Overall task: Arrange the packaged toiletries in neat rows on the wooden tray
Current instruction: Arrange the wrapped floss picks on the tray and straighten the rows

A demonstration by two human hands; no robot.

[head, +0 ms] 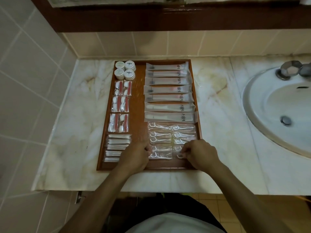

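Our hands at the tray's point(101, 155) near end.
Left hand point(134, 157) and right hand point(200, 154) each pinch a floss packet point(160, 155).

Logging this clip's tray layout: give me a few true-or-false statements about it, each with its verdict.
1. The round white containers sit at the tray's far left corner. True.
2. The wooden tray lies inside the sink. False: it lies on the marble counter, left of the sink.
3. The right hand pinches a floss pick packet in the near right part. True.
4. The long sachets stand upright. False: they lie flat in a column.
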